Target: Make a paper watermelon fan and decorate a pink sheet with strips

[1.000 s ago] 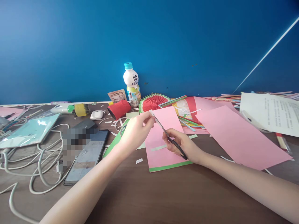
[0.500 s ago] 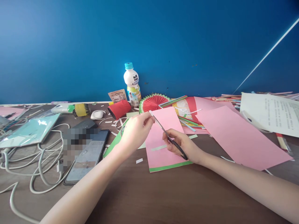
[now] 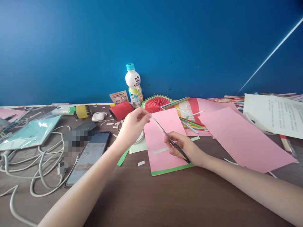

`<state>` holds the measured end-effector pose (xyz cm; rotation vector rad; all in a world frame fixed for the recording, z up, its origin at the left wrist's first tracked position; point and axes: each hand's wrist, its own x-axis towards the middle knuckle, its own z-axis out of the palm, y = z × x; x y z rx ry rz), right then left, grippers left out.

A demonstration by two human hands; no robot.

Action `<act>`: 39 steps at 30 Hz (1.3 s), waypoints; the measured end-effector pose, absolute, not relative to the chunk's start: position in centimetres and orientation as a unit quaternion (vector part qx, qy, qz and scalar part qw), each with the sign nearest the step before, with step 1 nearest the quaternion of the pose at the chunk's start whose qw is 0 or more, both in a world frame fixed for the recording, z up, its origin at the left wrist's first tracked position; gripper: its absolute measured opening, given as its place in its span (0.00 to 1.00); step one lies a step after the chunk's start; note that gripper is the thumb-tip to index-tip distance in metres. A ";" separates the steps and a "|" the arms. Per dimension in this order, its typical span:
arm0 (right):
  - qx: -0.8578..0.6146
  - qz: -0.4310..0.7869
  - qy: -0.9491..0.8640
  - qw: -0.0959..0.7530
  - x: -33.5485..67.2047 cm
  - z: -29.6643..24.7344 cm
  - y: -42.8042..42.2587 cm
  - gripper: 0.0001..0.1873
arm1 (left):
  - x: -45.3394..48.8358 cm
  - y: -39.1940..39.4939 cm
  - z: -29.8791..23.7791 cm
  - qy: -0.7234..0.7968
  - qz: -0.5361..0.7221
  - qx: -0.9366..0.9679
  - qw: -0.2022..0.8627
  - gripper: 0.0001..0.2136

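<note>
My right hand (image 3: 187, 148) grips black-handled scissors (image 3: 169, 138) whose blades point up and left over a pink sheet (image 3: 163, 142) with a green strip along its near edge. My left hand (image 3: 132, 126) is raised left of the blade tips, its fingers pinched on a small white paper strip (image 3: 150, 115) that is hard to make out. A thin pale strip lies across the pink sheet.
A phone (image 3: 88, 157), white cables (image 3: 35, 164) and a blue booklet (image 3: 28, 132) lie at the left. A drink bottle (image 3: 133, 85), red roll (image 3: 120, 111) and red paper fan (image 3: 156, 103) stand by the blue wall. Pink sheets (image 3: 241, 138) and a printed page (image 3: 274, 115) lie at the right.
My left hand has moved a little left and up, away from the scissor tips, uncovering a green strip and pale paper on the table. The right hand has barely moved.
</note>
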<state>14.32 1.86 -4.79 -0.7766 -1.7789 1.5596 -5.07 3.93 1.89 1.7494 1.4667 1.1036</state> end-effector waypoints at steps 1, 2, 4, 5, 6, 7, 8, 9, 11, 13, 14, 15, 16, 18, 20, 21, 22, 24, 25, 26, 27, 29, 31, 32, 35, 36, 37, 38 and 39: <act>-0.296 0.593 -0.677 0.320 14.3 -4.8 1.9 0.13 | -5.1 4.0 1.9 0.551 0.419 0.658 0.298 0.07; -0.295 0.592 -0.677 0.321 14.3 -4.8 1.9 0.13 | -5.1 4.0 1.9 0.550 0.421 0.657 0.297 0.07; -0.294 0.591 -0.678 0.324 14.3 -4.8 1.9 0.12 | -5.0 3.9 1.9 0.552 0.425 0.654 0.296 0.06; -0.294 0.591 -0.678 0.324 14.3 -4.8 1.9 0.12 | -5.0 3.9 1.9 0.552 0.426 0.653 0.296 0.06; -0.295 0.591 -0.678 0.324 14.3 -4.8 1.9 0.12 | -5.0 3.9 2.0 0.551 0.426 0.653 0.296 0.06; -0.297 0.591 -0.677 0.323 14.3 -4.8 1.9 0.12 | -4.9 3.9 2.0 0.551 0.426 0.654 0.296 0.06; -0.300 0.591 -0.676 0.322 14.3 -4.8 1.9 0.12 | -4.9 3.9 2.0 0.550 0.426 0.654 0.297 0.06; -0.301 0.591 -0.676 0.321 14.3 -4.8 1.9 0.11 | -4.9 3.9 2.1 0.549 0.426 0.654 0.298 0.05; -0.302 0.593 -0.675 0.319 14.3 -4.8 1.9 0.11 | -4.9 3.9 2.2 0.545 0.429 0.653 0.303 0.06; -0.301 0.595 -0.674 0.318 14.3 -4.8 1.9 0.11 | -4.9 3.9 2.3 0.538 0.435 0.651 0.313 0.06; -0.300 0.595 -0.674 0.318 14.3 -4.8 1.9 0.11 | -4.9 3.9 2.3 0.535 0.437 0.649 0.319 0.06; -0.301 0.594 -0.674 0.319 14.3 -4.7 1.9 0.11 | -4.9 3.9 2.3 0.533 0.439 0.647 0.324 0.06; -0.302 0.593 -0.674 0.320 14.3 -4.7 1.8 0.11 | -4.9 4.0 2.4 0.530 0.441 0.646 0.328 0.06; -0.305 0.593 -0.674 0.319 14.3 -4.6 1.8 0.11 | -4.9 4.0 2.3 0.525 0.444 0.645 0.334 0.05; -0.308 0.592 -0.673 0.318 14.2 -4.5 1.8 0.11 | -4.9 4.0 2.2 0.520 0.448 0.644 0.339 0.06; -0.309 0.593 -0.672 0.318 14.2 -4.4 1.8 0.11 | -5.0 4.0 2.2 0.516 0.450 0.642 0.344 0.06; -0.309 0.594 -0.671 0.318 14.2 -4.4 1.7 0.11 | -5.0 4.0 2.1 0.513 0.452 0.640 0.350 0.06; -0.311 0.599 -0.666 0.317 14.2 -4.3 1.7 0.12 | -5.1 4.0 1.9 0.506 0.458 0.632 0.368 0.07; -0.312 0.601 -0.665 0.316 14.2 -4.3 1.7 0.12 | -5.1 4.0 1.9 0.502 0.462 0.626 0.378 0.07; -0.314 0.602 -0.663 0.316 14.1 -4.3 1.7 0.12 | -5.1 4.0 1.8 0.500 0.465 0.618 0.389 0.07; -0.316 0.601 -0.663 0.315 14.1 -4.3 1.7 0.12 | -5.1 4.0 1.8 0.497 0.468 0.610 0.401 0.08; -0.321 0.596 -0.664 0.316 14.1 -4.3 1.8 0.12 | -5.1 4.1 1.8 0.492 0.471 0.597 0.424 0.08; -0.324 0.592 -0.666 0.318 14.1 -4.3 1.8 0.13 | -5.1 4.1 1.8 0.488 0.471 0.589 0.439 0.08; -0.324 0.591 -0.667 0.318 14.1 -4.3 1.8 0.13 | -5.1 4.1 1.8 0.488 0.471 0.588 0.442 0.09; -0.325 0.590 -0.668 0.316 14.1 -4.3 1.8 0.13 | -5.2 4.1 1.8 0.486 0.475 0.582 0.447 0.09; -0.325 0.591 -0.668 0.316 14.1 -4.3 1.8 0.13 | -5.2 4.1 1.7 0.484 0.477 0.580 0.449 0.09; -0.325 0.591 -0.668 0.316 14.1 -4.2 1.8 0.13 | -5.2 4.1 1.7 0.483 0.478 0.577 0.453 0.09; -0.325 0.590 -0.668 0.317 14.1 -4.2 1.8 0.13 | -5.2 4.2 1.7 0.481 0.480 0.574 0.457 0.09; -0.325 0.589 -0.668 0.317 14.1 -4.2 1.8 0.13 | -5.1 4.2 1.7 0.480 0.481 0.571 0.461 0.09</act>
